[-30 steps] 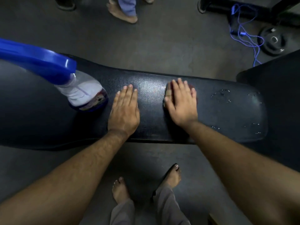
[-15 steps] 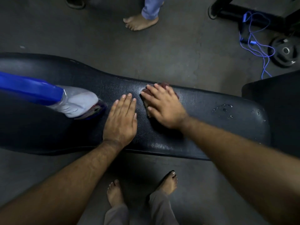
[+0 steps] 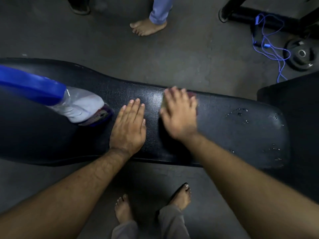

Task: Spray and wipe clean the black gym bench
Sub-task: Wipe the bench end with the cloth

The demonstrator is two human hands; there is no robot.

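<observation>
Grey concrete floor [image 3: 172, 57] surrounds the black table [image 3: 241, 135]. Nearest on its pad, the left hand [image 3: 128, 125] lies flat, grip spread, bracing. Just right of it the right hand [image 3: 179, 112], blurred, presses a reddish cloth [image 3: 191, 94] with fingers straight. Left of the left hand stands a spray bottle [image 3: 82, 106], clear plastic under a blue head. Droplets [image 3: 239, 113] bead on the grained vinyl far right; overlapping, firm strokes should work towards them, I judge.
</observation>
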